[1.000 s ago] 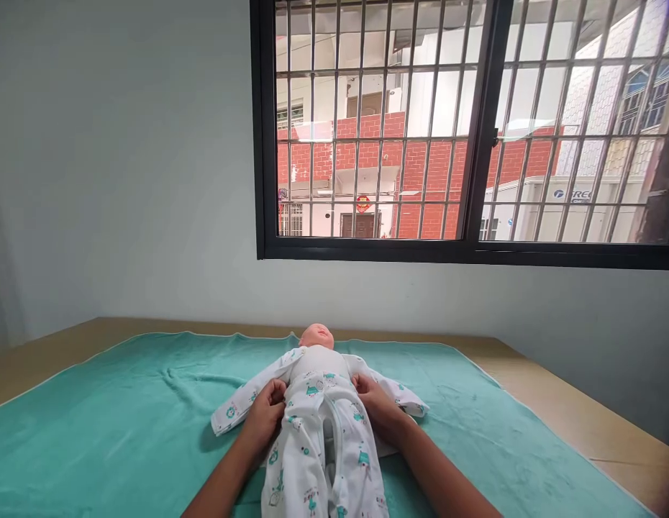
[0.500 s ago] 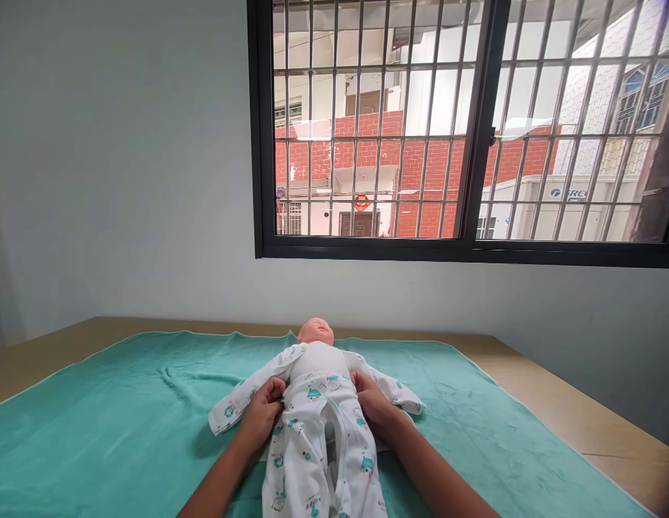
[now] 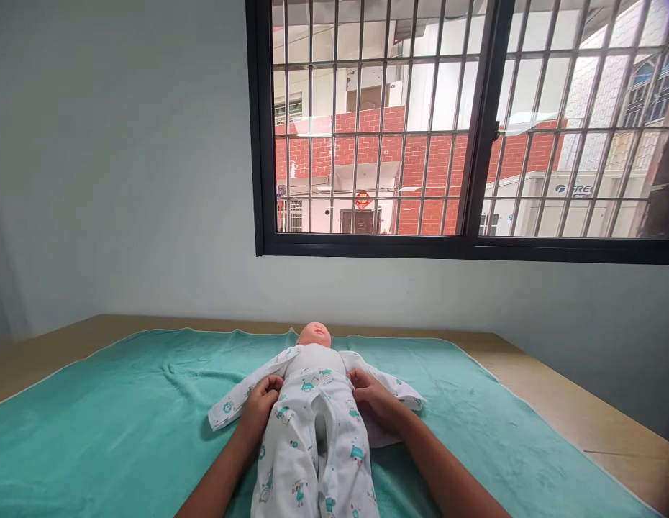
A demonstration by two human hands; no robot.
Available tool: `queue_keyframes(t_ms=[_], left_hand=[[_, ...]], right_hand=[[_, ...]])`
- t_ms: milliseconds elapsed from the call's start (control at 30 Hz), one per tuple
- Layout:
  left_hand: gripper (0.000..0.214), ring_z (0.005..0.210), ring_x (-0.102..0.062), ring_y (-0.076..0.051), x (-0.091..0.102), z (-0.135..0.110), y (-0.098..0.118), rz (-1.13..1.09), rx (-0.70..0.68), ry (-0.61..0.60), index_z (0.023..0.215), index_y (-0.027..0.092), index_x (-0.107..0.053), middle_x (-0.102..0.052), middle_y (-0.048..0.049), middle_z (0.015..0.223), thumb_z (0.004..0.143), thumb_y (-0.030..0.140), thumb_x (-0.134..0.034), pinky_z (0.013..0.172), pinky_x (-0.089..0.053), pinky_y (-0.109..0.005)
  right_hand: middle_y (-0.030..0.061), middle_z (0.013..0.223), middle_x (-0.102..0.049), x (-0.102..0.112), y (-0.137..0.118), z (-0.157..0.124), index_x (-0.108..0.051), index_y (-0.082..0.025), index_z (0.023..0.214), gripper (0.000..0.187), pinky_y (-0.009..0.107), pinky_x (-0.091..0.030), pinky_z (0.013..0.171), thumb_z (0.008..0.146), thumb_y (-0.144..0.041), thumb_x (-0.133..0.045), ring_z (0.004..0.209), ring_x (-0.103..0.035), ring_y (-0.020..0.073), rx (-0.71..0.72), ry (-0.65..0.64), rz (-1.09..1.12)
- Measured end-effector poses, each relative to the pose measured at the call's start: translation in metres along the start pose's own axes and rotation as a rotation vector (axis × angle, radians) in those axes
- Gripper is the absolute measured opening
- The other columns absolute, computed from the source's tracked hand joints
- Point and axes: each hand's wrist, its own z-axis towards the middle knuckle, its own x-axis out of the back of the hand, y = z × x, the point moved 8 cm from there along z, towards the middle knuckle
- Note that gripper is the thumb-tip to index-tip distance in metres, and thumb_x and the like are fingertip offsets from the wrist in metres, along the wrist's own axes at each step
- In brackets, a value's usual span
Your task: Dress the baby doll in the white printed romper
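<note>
A baby doll (image 3: 314, 335) lies on its back on a green blanket (image 3: 124, 403), head toward the wall. It wears a white romper (image 3: 313, 439) with small teal prints, open over the chest, its sleeves spread flat to both sides. My left hand (image 3: 262, 405) is curled on the romper's left edge at the doll's waist. My right hand (image 3: 373, 403) grips the romper's right edge at the same height. Both forearms reach in from the bottom of the view.
The blanket covers a wooden platform (image 3: 555, 410) whose bare edge shows at the right and along the back. A pale wall rises behind it. A black-framed barred window (image 3: 464, 129) looks out on red brick buildings.
Both hands have slid slightly up along the romper's sides toward the doll's chest. The view shifted a little; the doll has stayed in place.
</note>
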Motion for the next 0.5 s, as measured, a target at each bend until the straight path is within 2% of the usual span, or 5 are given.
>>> queue_keyframes(t_ms=[100,167,233,333,500], left_hand=[[0.024,0.080,-0.058,-0.022,0.005,0.000,0.004,0.059,0.004,0.023,0.077,0.018,-0.066,-0.066,-0.0016,0.079,0.064,0.038,-0.058,0.076,-0.045,-0.032],[0.033,0.084,-0.059,-0.023,0.005,0.001,0.006,0.086,0.004,0.017,0.081,0.017,-0.068,-0.068,-0.0030,0.083,0.069,0.047,-0.060,0.080,-0.046,-0.032],[0.039,0.086,-0.059,-0.023,0.004,0.003,0.009,0.135,-0.011,-0.019,0.083,0.016,-0.068,-0.070,-0.0041,0.086,0.070,0.052,-0.062,0.081,-0.046,-0.033],[0.038,0.084,-0.059,-0.022,0.002,0.003,0.018,0.251,-0.034,-0.125,0.083,0.016,-0.068,-0.069,-0.0039,0.084,0.071,0.052,-0.062,0.078,-0.047,-0.032],[0.024,0.089,-0.059,-0.020,-0.003,-0.001,0.042,0.449,-0.150,-0.283,0.079,0.019,-0.065,-0.065,-0.0020,0.090,0.076,0.042,-0.063,0.083,-0.047,-0.030]], right_hand=[[-0.0020,0.075,-0.058,-0.003,-0.005,-0.005,-0.058,-0.023,0.083,0.016,0.028,-0.044,0.062,0.071,-0.030,-0.067,0.067,-0.054,0.0148,-0.075,-0.125,0.165],[-0.0023,0.069,-0.055,0.000,-0.006,-0.002,-0.057,-0.021,0.075,0.023,0.028,-0.043,0.060,0.077,-0.042,-0.066,0.063,-0.052,0.0137,-0.083,-0.082,0.132],[-0.0035,0.062,-0.051,0.006,-0.007,0.002,-0.054,-0.020,0.068,0.033,0.026,-0.039,0.055,0.078,-0.049,-0.066,0.057,-0.048,0.0119,-0.047,0.012,-0.020],[-0.0045,0.058,-0.049,0.008,-0.011,0.009,-0.056,-0.019,0.068,0.032,0.025,-0.033,0.052,0.078,-0.048,-0.067,0.053,-0.045,0.0107,0.016,0.059,-0.199],[-0.0035,0.064,-0.054,0.007,-0.015,0.009,-0.061,-0.018,0.075,0.020,0.025,-0.036,0.056,0.076,-0.037,-0.067,0.059,-0.048,0.0109,0.033,-0.028,-0.190]])
